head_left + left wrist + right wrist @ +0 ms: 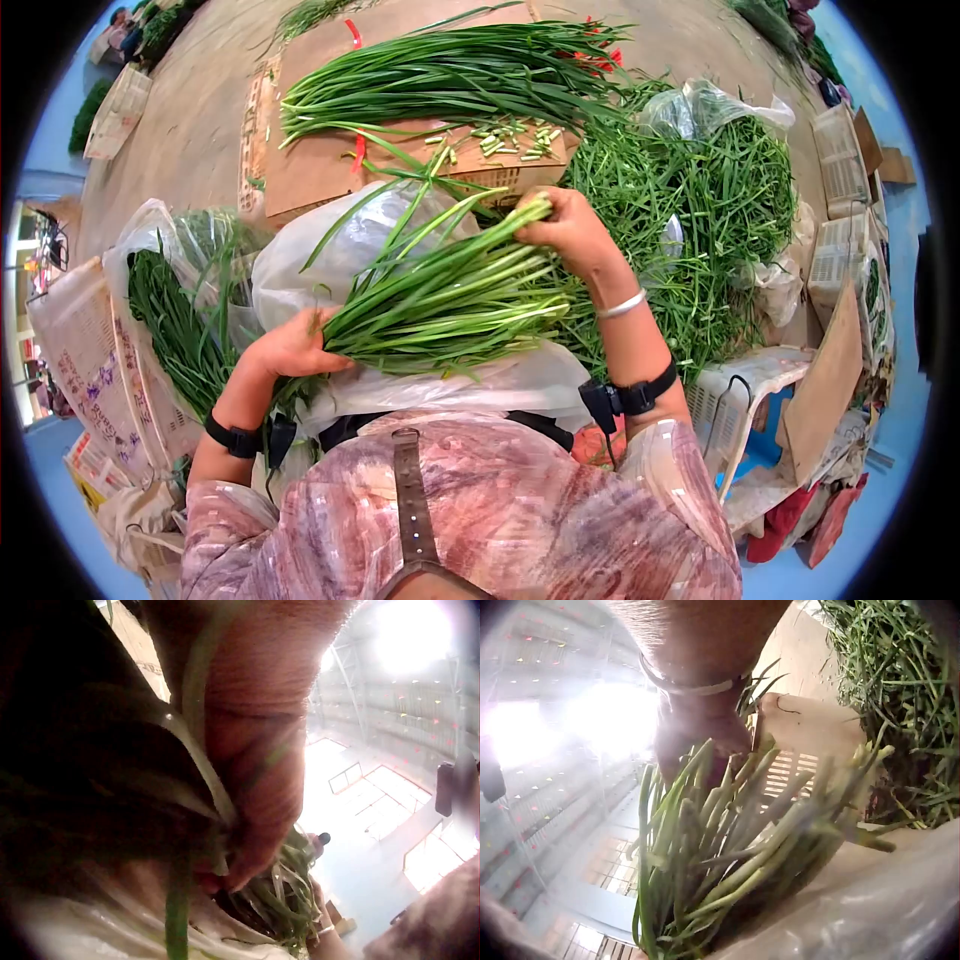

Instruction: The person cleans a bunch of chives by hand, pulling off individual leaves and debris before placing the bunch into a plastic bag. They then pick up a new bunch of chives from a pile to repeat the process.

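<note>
green chive bunch [450,300], pale cut ends

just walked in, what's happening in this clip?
A person is handling a bunch of green stalks across their lap. The left hand grips the leafy end, while the right hand holds the cut stem ends. Ahead lies a sheet of cardboard with a laid-out bundle and trimmed stem bits. A loose heap of greens sits to the right.

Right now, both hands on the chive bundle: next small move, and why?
Probably tap the cut ends level with the right hand. The left hand grips the chive bundle at its leafy end, but the stalk tips under the right fingers look uneven, and several leaves splay loose.
</note>
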Demonstrator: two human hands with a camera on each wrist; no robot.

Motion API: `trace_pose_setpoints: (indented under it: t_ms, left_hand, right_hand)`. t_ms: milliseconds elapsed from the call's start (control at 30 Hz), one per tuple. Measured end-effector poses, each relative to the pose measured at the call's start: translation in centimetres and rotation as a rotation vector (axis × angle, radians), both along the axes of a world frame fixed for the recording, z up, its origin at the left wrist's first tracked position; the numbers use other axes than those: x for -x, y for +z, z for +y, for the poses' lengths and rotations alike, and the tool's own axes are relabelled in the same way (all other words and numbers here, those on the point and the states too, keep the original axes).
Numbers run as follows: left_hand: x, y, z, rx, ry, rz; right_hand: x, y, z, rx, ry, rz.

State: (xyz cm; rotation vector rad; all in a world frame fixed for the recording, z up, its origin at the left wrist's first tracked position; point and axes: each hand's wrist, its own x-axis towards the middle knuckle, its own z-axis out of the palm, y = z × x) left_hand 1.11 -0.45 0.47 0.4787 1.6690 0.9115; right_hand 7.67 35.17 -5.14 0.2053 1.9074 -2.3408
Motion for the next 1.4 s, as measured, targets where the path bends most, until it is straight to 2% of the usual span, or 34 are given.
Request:
trace_pose_setpoints:
  t_ms: [33,133,200,333,367,400,500,567,633,700,767,833,867,900,933,967,1000,1033,1067,1100,1133,1167,1233,1333,1400]
  left_hand:
    - [0.0,0.0,-0.1,0.0,0.006,0.0]
    - [0.1,-0.1,0.0,-0.012,0.012,-0.016]
    - [0.2,0.2,0.3,0.005,-0.036,-0.01]
    - [-0.1,0.4,0.5,-0.017,0.008,-0.038]
    - [-0.1,0.5,0.5,-0.02,-0.013,0.026]
    - [-0.1,0.5,0.6,-0.025,-0.033,0.091]
    - [0.0,0.4,0.5,0.003,-0.068,0.09]
    - [0.1,0.5,0.6,0.0,-0.107,0.116]
    - [0.1,0.7,0.8,-0.006,-0.15,0.14]
    - [0.0,0.9,1.0,-0.018,-0.119,0.187]
    - [0.0,0.9,0.8,-0.023,-0.128,0.181]
    - [-0.4,0.8,0.6,-0.026,-0.135,0.171]
    - [-0.7,0.6,0.5,-0.042,-0.052,0.109]
    - [-1.0,0.5,0.4,-0.059,0.033,0.047]
    - [-0.9,0.5,0.3,-0.059,0.036,0.045]
    - [-0.7,0.6,0.2,-0.03,-0.014,0.068]
    - [-0.7,0.6,0.1,-0.001,-0.064,0.09]
    - [-0.8,0.5,0.1,-0.005,-0.064,0.088]
    - [-1.0,0.5,0.2,-0.059,-0.071,0.111]
    - [-1.0,0.4,0.4,-0.113,-0.076,0.137]
    - [-1.0,0.5,0.4,-0.111,-0.074,0.137]
    - [-1.1,0.8,0.6,-0.086,-0.06,0.117]
    - [-1.1,1.0,0.8,-0.066,-0.045,0.101]
    - [-1.1,1.3,0.8,-0.041,-0.075,0.158]
    - [-1.2,1.6,0.9,-0.108,-0.194,0.403]
  right_hand:
    - [-0.5,0.5,0.0,-0.052,0.003,0.022]
    - [-2.2,1.8,-0.3,0.032,-0.014,0.018]
    - [-2.9,2.2,-0.3,-0.008,-0.046,0.005]
    - [-3.5,1.9,-0.8,-0.095,-0.08,0.07]
    - [-3.6,1.9,-0.9,-0.096,-0.085,0.069]
    - [-3.6,1.8,-1.1,-0.052,-0.131,0.043]
    - [-3.8,1.0,-1.8,0.048,-0.215,-0.001]
    - [-3.8,0.5,-2.4,0.211,-0.296,0.022]
    - [-3.9,0.1,-2.6,0.203,-0.321,0.025]
    - [-4.0,-0.1,-2.7,0.252,-0.381,-0.003]
    - [-4.6,-1.3,-1.6,0.244,-0.366,0.062]
    - [-5.1,-1.7,0.0,0.556,-0.488,0.202]
    - [-5.8,-1.6,1.6,0.639,-0.443,0.245]
    - [-6.4,-2.2,2.9,0.698,-0.498,0.319]
    - [-7.0,-2.3,4.5,0.781,-0.555,0.369]
    - [-8.0,-4.1,7.1,0.943,-0.598,0.386]
    - [-8.2,-3.9,8.5,1.113,-0.681,0.412]
    - [-8.7,-3.8,9.2,0.85,-0.948,0.288]
    - [-9.1,-3.8,9.5,0.379,-1.008,0.004]
    - [-8.7,-2.6,9.1,-0.098,-1.018,-0.271]
    - [-8.0,-1.9,7.9,-0.575,-0.826,-0.224]
    - [-7.7,-0.9,6.5,-0.591,-0.755,-0.144]
    - [-6.3,1.2,4.2,-0.303,-0.585,-0.017]
    - [-4.3,3.1,2.8,-0.365,-0.222,0.038]
    - [-3.5,3.2,2.4,-0.277,-0.068,0.036]
